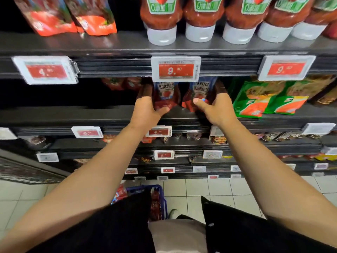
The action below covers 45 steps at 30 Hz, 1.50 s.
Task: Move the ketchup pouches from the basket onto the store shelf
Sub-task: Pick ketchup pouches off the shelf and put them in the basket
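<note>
partly hidden fingers point(144, 92) of both hands point(184, 110) hold pouches point(165, 94).

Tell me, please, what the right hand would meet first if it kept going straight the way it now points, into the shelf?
The right hand already grips a Heinz ketchup pouch and points into the shelf bay. Pushed further, it would probably meet only dark space behind the pouch. Depth there is unclear, and the green packets lie off to its right.

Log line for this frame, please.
left hand: grips ketchup pouch | right hand: grips second pouch | both at shelf | basket: pouches remain
</note>
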Motion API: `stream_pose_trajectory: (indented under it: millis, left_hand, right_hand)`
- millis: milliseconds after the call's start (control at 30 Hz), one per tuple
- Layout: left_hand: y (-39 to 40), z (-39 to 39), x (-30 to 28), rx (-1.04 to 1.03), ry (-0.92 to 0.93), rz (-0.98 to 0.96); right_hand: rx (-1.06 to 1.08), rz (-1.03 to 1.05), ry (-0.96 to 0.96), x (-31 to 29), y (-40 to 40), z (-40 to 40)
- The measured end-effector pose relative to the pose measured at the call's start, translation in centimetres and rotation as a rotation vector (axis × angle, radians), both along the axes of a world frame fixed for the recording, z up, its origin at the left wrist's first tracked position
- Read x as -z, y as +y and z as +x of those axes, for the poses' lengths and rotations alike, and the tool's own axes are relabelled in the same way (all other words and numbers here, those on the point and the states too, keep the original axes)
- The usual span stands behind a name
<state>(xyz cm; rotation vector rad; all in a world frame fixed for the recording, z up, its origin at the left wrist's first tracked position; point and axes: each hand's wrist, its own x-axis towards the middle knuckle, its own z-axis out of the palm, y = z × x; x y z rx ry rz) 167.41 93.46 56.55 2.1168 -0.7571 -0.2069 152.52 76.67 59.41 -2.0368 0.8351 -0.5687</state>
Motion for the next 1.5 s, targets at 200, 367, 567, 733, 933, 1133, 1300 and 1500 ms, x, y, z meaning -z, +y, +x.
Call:
stream_pose_trajectory:
  millis: [200,367,567,733,933,1133,1300,1500]
  left_hand:
    - [-0.9,-0.1,0.0,-0.005,-0.107,0.017]
    - [-2.2,-0.4,-0.3,-0.046,-0.118,-0.051]
    - [-3.5,-0.8,-0.2,-0.109,-0.153,-0.041]
    - [-4.3,0.0,0.1,-0.126,-0.153,-0.002]
    - [-5.4,1.5,0.2,-0.128,-0.211,0.129]
    - [-5.1,1.7,0.4,-0.113,-0.128,0.109]
    - [-2.9,1.4,0.5,-0.057,-0.088,0.014]
    - [2.4,1.3,0.7,-0.052,-0.033,0.048]
  right_hand:
    - [0.109,-0.181,0.108,0.8,-0.2,0.5]
    - [0.094,-0.179,0.192,1.1,-1.3,1.6]
    - [0.084,-0.177,0.163,1.6,-1.3,2.6]
    - [0.084,-0.164,0.15,1.7,-1.6,3.7]
    - [0.062,-0.149,0.222,1.6,-2.3,5.0]
    - [0.071,-0.105,0.236,1.7,-2.4,5.0]
    - [0.104,-0.139,0.186,2.2,-1.4,3.2]
    - [0.226,-0.162,0.197,2.8,2.2,-0.2]
